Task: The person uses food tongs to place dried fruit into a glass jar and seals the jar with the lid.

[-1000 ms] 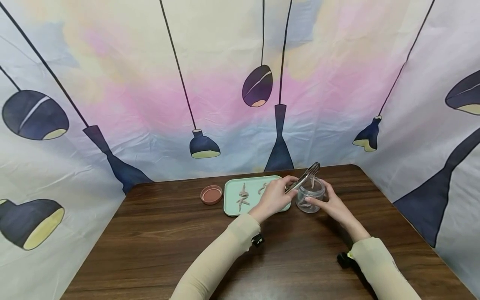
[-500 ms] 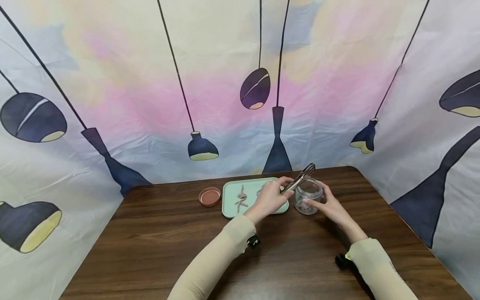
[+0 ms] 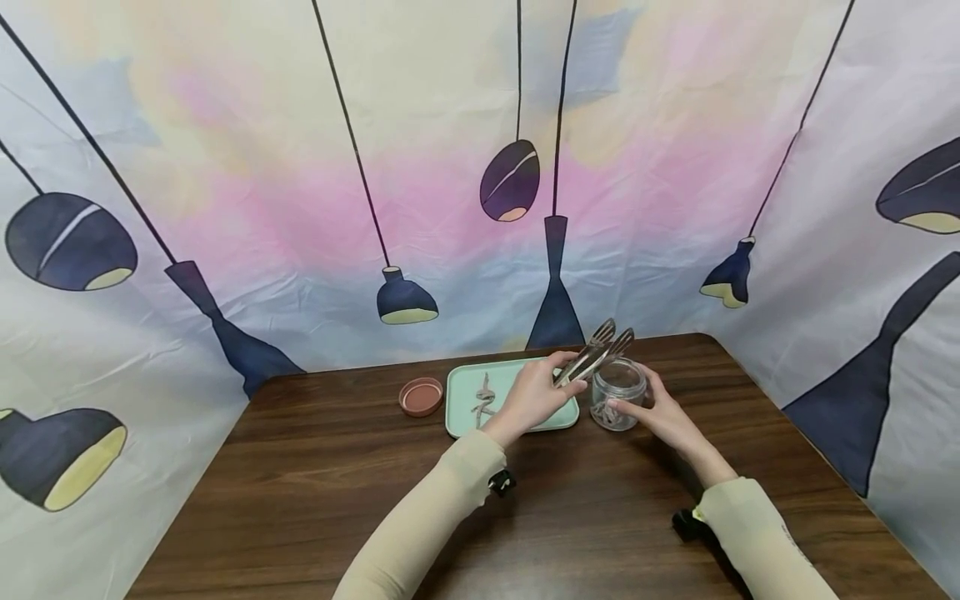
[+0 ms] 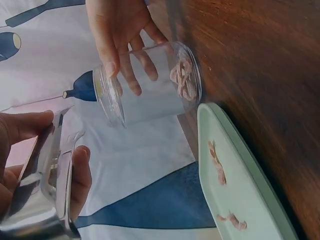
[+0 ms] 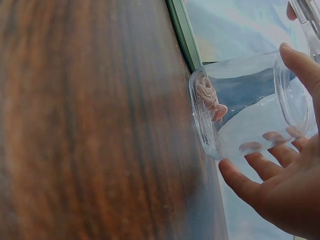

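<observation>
In the head view my left hand (image 3: 528,398) holds metal tongs (image 3: 587,360) above the right end of a pale green tray (image 3: 456,421). The two tong arms stand apart, and nothing shows between their tips. Thin pinkish-brown shredded strips (image 4: 217,164) lie on the tray; my left hand hides part of it in the head view. My right hand (image 3: 667,419) grips a clear, lidless jar (image 3: 619,382) upright on the table, thumb on the near side and fingers around the far side. A small heap of similar strips (image 4: 184,80) rests on the jar's bottom.
A reddish-brown round lid (image 3: 421,397) lies left of the tray on the dark wooden table (image 3: 322,475). Behind the table hangs a cloth backdrop (image 3: 300,200) printed with lamps. The tray's right edge is close to the jar.
A strip hanging from the tongs at the jar's mouth one second ago has dropped into the jar. The tongs have moved slightly left and their arms have spread apart. My right hand stays on the jar.
</observation>
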Available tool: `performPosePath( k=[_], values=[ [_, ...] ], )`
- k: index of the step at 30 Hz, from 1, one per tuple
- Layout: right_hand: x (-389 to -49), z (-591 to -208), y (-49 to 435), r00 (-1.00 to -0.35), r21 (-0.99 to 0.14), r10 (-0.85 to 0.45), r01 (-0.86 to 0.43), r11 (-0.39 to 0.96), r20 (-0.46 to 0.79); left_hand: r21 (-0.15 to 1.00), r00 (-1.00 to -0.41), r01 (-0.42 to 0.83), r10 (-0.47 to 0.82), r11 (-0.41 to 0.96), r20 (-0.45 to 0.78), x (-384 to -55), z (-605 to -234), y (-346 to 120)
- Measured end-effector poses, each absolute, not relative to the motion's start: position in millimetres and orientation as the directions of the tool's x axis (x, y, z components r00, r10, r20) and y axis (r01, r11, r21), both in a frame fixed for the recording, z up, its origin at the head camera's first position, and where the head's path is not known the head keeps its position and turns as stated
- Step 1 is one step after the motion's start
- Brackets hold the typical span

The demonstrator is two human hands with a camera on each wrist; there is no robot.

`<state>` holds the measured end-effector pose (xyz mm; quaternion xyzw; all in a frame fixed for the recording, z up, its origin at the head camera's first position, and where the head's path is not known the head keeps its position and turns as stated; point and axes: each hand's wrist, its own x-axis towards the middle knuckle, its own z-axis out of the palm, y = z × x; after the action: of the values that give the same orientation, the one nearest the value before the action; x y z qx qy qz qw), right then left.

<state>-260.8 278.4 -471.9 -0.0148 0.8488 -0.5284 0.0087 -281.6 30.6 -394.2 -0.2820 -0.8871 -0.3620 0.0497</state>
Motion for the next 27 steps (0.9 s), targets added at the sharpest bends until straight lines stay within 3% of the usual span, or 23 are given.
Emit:
performPosePath(
  k=[12, 27],
  values=[
    [-257.5, -469.8, 276.2, -0.999, -0.9, -0.037, -0.029, 0.436, 0.014, 0.655, -0.869, 0.482, 0.415, 0.582, 0.271, -292.1, -391.0, 4.0],
    [-259.6, -472.0, 278.6, -0.999, -0.9, -0.035, -0.022, 0.435, 0.008, 0.579, -0.889, 0.456, 0.375, 0.676, 0.262, -307.3, -383.3, -53.0]
  ],
)
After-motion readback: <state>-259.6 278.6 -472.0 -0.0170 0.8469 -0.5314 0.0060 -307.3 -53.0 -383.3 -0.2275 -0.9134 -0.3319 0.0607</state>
